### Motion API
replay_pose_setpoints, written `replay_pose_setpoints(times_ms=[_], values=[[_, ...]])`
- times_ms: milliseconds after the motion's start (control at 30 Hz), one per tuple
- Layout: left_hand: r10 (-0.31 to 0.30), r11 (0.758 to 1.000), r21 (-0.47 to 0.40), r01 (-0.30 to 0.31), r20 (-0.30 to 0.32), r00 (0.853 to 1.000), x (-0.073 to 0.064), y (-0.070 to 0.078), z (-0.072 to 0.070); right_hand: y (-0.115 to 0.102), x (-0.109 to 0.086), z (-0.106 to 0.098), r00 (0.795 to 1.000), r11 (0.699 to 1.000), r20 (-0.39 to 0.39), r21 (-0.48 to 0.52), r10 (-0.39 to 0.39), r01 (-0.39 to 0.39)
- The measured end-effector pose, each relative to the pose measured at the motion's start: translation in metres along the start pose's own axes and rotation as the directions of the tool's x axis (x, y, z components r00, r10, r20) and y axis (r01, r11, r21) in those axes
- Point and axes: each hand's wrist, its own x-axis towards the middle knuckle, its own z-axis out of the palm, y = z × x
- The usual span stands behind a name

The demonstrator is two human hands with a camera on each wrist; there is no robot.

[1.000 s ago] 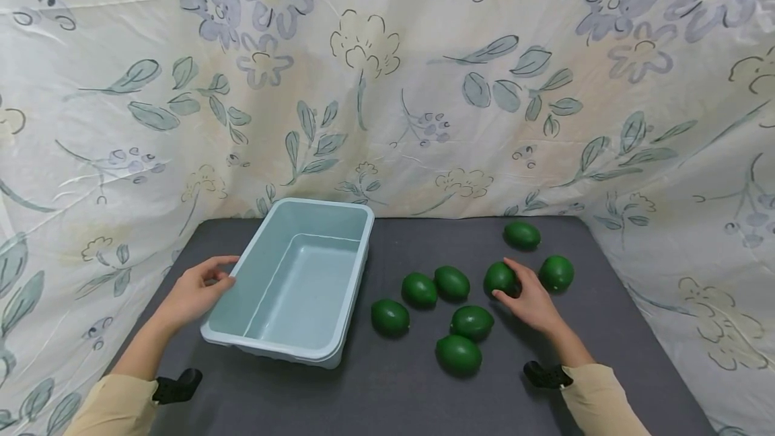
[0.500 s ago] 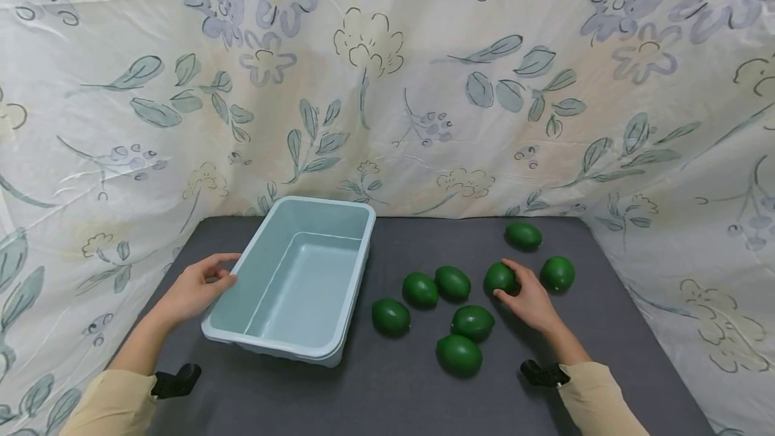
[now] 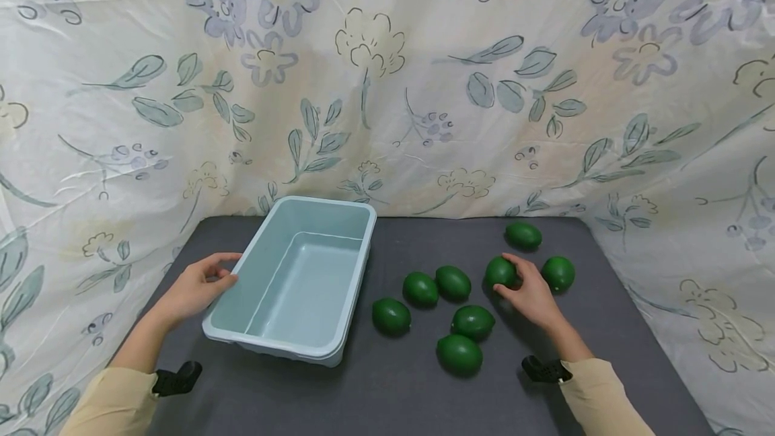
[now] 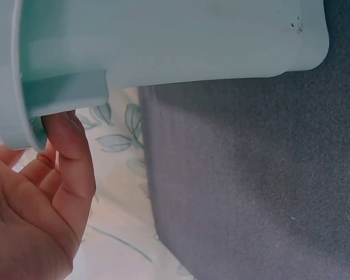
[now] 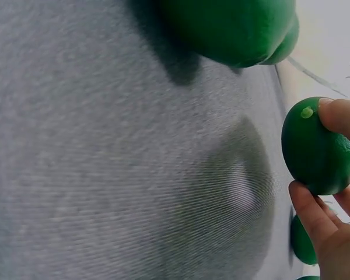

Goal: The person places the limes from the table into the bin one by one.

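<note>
At the left rim of a pale blue-green plastic bin [image 3: 303, 288], my left hand [image 3: 196, 291] grips the edge. The left wrist view shows a finger [image 4: 70, 146] curled up beneath the bin's lip [image 4: 32, 116]. My right hand [image 3: 533, 295] pinches a green lime [image 3: 500, 273] between thumb and fingers. In the right wrist view this lime [image 5: 315, 149] hangs just above the cloth, its pale stem end beside the thumb. Close to the right hand lie another lime [image 3: 558, 274] and one farther back [image 3: 523, 236].
Between the bin and the right hand, several more limes lie on the dark grey table [image 3: 387, 402], among them a leftmost lime [image 3: 391, 317] and a nearest lime [image 3: 459, 355]. Floral fabric [image 3: 387, 86] hangs behind the table and along its sides.
The pinched lime and my right hand have risen slightly in the head view. My left hand stays on the bin's rim, and the other limes keep their places.
</note>
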Motion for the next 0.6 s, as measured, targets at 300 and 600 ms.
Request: replay_pose_setpoints(times_ms=[300,600], values=[[0.013,1.0,-0.008,-0.013,0.007,1.0,-0.002,0.001,-0.002,-0.015,0.005,-0.007,0.999,0.999,-0.016,0.011,-0.039,0.039],[0.017,1.0,-0.026,-0.017,0.014,1.0,-0.002,0.0,-0.002,-0.037,0.013,-0.008,0.999,0.997,0.023,0.064,-0.034,0.033]])
